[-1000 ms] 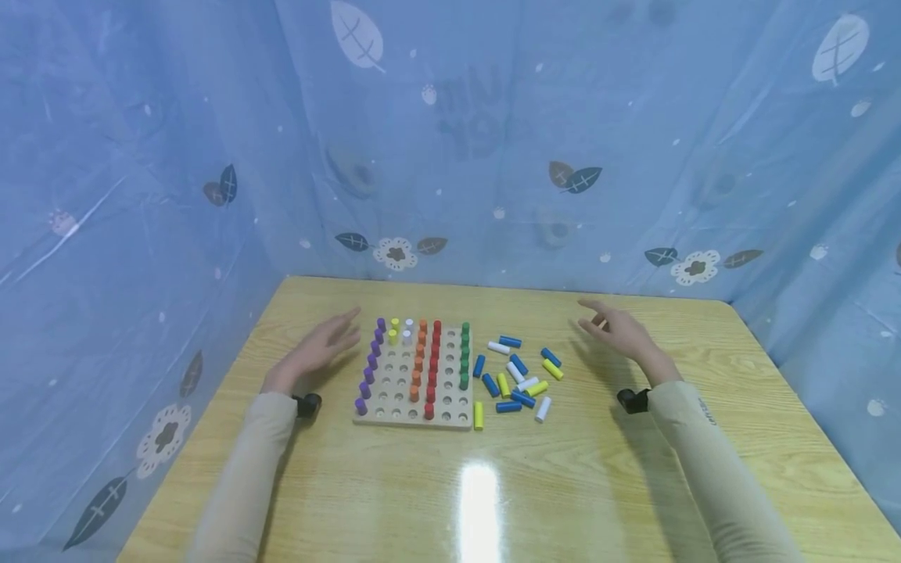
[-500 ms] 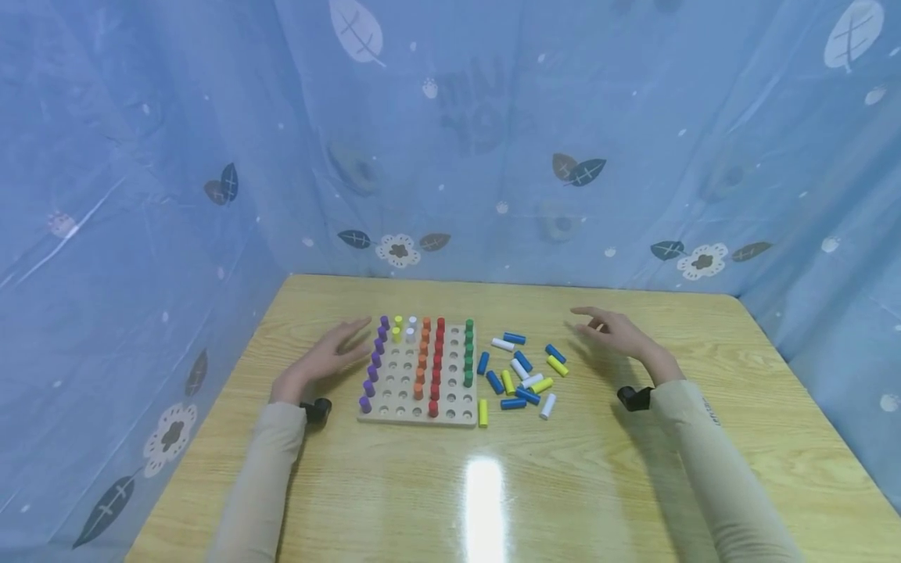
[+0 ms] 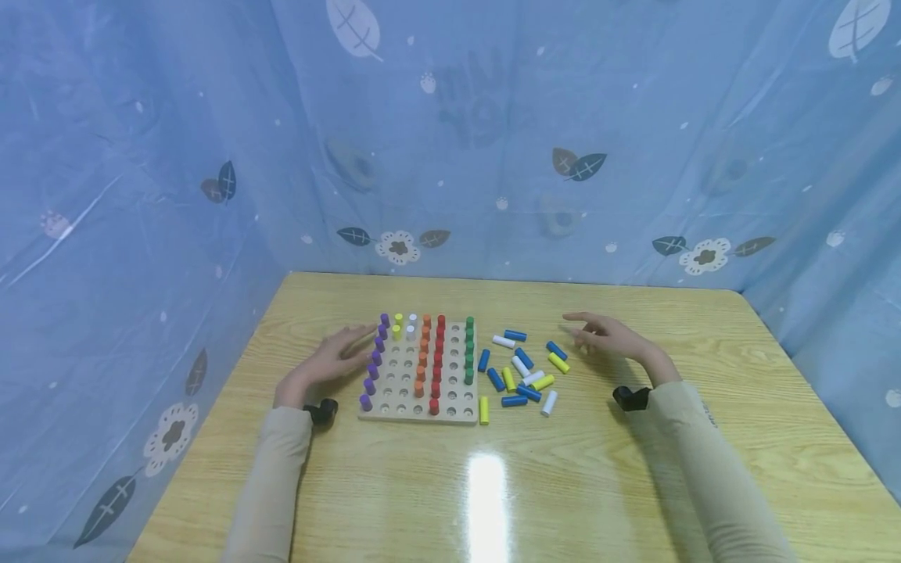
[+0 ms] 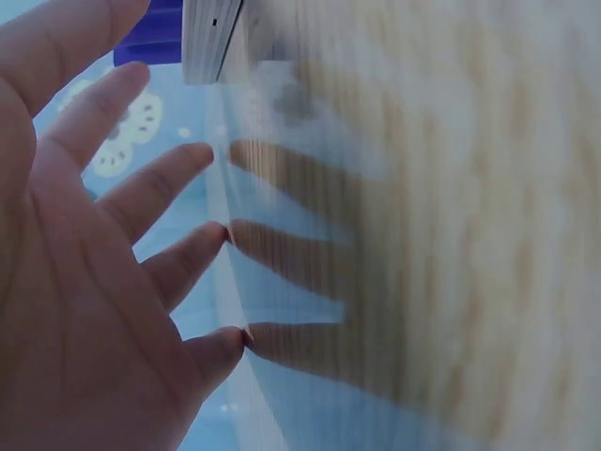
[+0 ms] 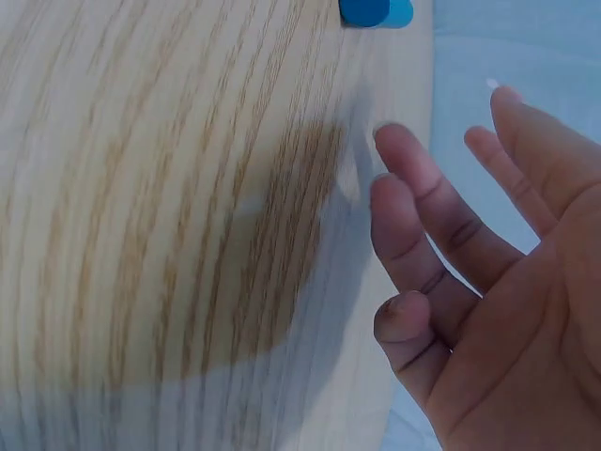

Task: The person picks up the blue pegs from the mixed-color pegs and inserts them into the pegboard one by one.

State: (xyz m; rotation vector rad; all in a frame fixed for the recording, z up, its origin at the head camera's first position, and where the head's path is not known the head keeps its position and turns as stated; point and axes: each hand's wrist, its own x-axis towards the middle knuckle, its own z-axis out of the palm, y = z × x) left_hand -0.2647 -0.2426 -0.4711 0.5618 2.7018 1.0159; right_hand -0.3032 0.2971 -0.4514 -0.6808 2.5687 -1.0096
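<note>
A wooden pegboard [image 3: 418, 418] lies left of the table's middle. Purple pegs [image 3: 373, 371] fill its left column, with orange pegs [image 3: 422, 360], red pegs [image 3: 437, 360] and green pegs [image 3: 469, 352] in others. Two yellow and two white pegs stand at the back. My left hand [image 3: 327, 363] is beside the purple column, fingers spread and holding nothing; in the left wrist view its lower fingertips meet the table. My right hand [image 3: 619, 342] hovers right of the loose pegs with fingers loosely bent and nothing in them. One blue peg [image 5: 364, 9] shows at the right wrist view's top.
Right of the board several loose blue pegs [image 3: 514, 401], yellow pegs [image 3: 559, 362] and white pegs [image 3: 549, 403] lie scattered on the wooden table [image 3: 563, 485]. One yellow peg [image 3: 483, 410] lies along the board's right side. A blue patterned curtain [image 3: 493, 141] encloses the back and sides.
My left hand has shifted right, closer to the board's purple column. My right hand has drifted left toward the loose pegs. The head view has shifted slightly; the pegs keep their arrangement.
</note>
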